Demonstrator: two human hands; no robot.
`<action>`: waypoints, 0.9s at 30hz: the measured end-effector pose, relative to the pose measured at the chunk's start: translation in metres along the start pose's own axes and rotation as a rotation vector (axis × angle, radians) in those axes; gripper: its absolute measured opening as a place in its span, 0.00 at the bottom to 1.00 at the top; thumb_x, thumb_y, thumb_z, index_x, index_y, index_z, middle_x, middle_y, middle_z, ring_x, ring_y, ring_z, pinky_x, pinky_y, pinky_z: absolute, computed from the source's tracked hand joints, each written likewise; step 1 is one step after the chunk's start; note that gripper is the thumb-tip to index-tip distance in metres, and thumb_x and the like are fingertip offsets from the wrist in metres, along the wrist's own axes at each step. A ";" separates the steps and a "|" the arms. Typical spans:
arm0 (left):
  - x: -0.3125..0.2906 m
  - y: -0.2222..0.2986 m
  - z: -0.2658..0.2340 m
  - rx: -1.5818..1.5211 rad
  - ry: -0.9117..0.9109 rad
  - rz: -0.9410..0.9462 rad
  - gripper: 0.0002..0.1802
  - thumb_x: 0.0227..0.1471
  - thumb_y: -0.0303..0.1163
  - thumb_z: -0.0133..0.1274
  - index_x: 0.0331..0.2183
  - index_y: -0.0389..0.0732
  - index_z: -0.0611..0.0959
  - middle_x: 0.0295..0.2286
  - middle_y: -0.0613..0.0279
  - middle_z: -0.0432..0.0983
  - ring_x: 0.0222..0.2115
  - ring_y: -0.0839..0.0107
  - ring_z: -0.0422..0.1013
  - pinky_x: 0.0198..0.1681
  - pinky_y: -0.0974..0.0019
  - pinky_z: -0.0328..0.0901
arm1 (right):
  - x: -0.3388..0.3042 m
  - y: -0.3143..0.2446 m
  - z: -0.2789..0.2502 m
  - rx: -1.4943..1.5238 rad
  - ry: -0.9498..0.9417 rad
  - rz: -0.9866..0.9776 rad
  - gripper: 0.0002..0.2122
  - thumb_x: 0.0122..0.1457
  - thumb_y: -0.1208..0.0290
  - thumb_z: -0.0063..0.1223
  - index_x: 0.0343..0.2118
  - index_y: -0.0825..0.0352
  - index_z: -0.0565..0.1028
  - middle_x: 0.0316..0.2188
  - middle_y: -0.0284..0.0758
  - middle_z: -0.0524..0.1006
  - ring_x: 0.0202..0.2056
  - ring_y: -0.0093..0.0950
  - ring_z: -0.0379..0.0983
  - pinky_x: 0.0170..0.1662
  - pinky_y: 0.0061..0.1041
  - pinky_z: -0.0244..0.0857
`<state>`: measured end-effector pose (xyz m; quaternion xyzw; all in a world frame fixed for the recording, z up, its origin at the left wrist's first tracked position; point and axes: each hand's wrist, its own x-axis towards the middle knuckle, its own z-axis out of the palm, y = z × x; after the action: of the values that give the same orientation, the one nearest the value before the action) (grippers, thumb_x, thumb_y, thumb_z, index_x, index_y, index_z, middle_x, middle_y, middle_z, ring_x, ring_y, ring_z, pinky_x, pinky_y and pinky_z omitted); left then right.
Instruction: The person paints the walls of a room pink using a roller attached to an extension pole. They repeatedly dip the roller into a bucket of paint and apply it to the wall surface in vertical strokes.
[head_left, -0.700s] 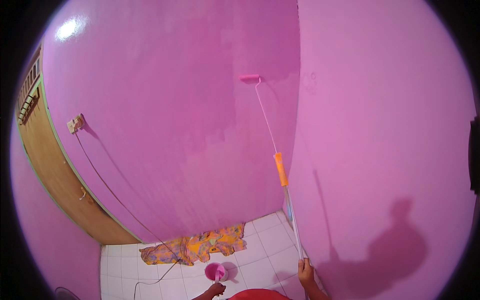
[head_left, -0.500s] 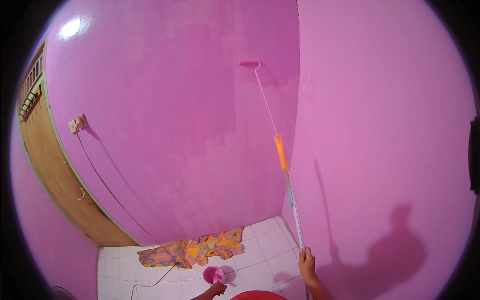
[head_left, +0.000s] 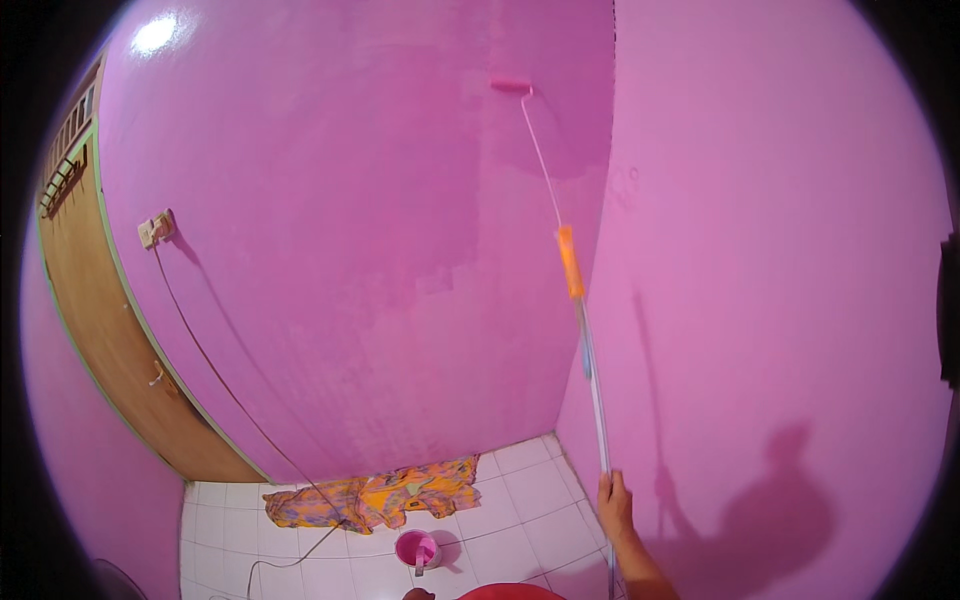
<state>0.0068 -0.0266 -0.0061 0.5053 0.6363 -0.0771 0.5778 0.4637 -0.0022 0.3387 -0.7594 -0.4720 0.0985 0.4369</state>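
Two pink walls (head_left: 330,250) meet at a corner, with bare wall all round the roller. The white tiled floor (head_left: 520,500) carries an orange cloth (head_left: 385,495) along the wall's foot and a small pink paint bucket (head_left: 415,548) near its front edge. The right hand (head_left: 614,505) clenches the long pole (head_left: 592,370), whose pink roller (head_left: 511,86) presses high beside the corner. The left hand (head_left: 418,594) barely shows; its fingers' state cannot be told.

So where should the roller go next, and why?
Probably straight down the wall: the right hand grips the long pole, and the roller sits high near the corner at the top of a darker, fresher-looking patch, with a paler wall below.
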 end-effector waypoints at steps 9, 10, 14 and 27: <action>0.002 0.000 -0.011 -0.041 0.022 -0.011 0.24 0.58 0.48 0.45 0.35 0.34 0.81 0.29 0.56 0.81 0.25 0.65 0.79 0.25 0.61 0.75 | -0.076 0.040 0.017 0.070 -0.063 0.023 0.13 0.67 0.60 0.44 0.39 0.67 0.69 0.20 0.50 0.74 0.25 0.54 0.73 0.25 0.47 0.62; 0.003 0.002 -0.013 -0.036 0.023 -0.002 0.24 0.58 0.48 0.45 0.35 0.34 0.81 0.29 0.56 0.81 0.26 0.65 0.79 0.25 0.61 0.75 | -0.069 0.030 0.016 0.065 -0.055 0.023 0.13 0.67 0.60 0.44 0.39 0.67 0.70 0.21 0.51 0.75 0.26 0.56 0.73 0.26 0.48 0.63; 0.008 0.007 -0.025 -0.038 0.043 0.025 0.24 0.58 0.48 0.45 0.35 0.34 0.81 0.29 0.56 0.81 0.26 0.65 0.79 0.25 0.61 0.75 | -0.010 -0.026 0.014 0.092 0.039 -0.080 0.13 0.68 0.60 0.42 0.36 0.66 0.68 0.17 0.47 0.72 0.22 0.51 0.72 0.24 0.45 0.60; 0.010 0.014 -0.011 -0.061 -0.009 0.089 0.24 0.58 0.48 0.45 0.37 0.34 0.81 0.30 0.56 0.81 0.27 0.65 0.79 0.26 0.61 0.75 | 0.157 -0.233 -0.064 0.205 0.146 -0.190 0.16 0.69 0.55 0.39 0.39 0.66 0.67 0.20 0.48 0.73 0.26 0.53 0.72 0.28 0.47 0.62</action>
<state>0.0120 -0.0067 -0.0040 0.5149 0.6127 -0.0343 0.5986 0.4367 0.1276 0.5946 -0.6681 -0.4960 0.0488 0.5526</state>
